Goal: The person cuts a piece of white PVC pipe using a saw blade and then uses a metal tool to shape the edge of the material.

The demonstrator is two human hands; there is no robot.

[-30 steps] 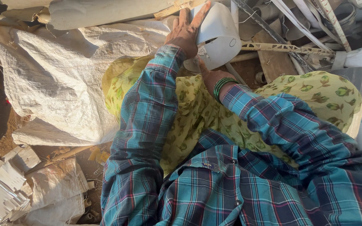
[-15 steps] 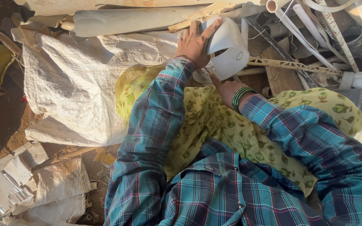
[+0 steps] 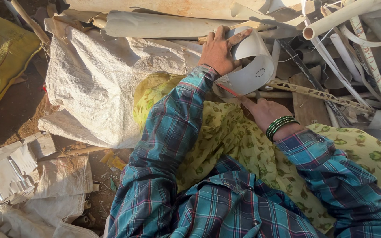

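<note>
Hands sit lower in view than half a second ago, and more of the scrap pile shows above them; the grip looks unchanged. Left hand (image 3: 219,50) lies curled over the top of a curved white plastic piece (image 3: 254,66), fingers bent around its upper edge, holding it against the heap. Right hand (image 3: 265,112) is closed below that piece, close under its lower rim, with a thin red strip (image 3: 232,90) running up from it toward the plastic; I cannot tell exactly what it grips. Green bangles (image 3: 281,125) circle that wrist.

White sack (image 3: 106,83) crowds the left side of the left arm, touching the yellow patterned cloth (image 3: 239,145) on the lap. White pipes (image 3: 340,17) and slats hem the plastic piece in above and on the right, leaving little free space there. Open ground shows only at lower left, between the sack and some flat white scraps (image 3: 9,169), and beside a yellow bag (image 3: 1,57) at the far left edge.
</note>
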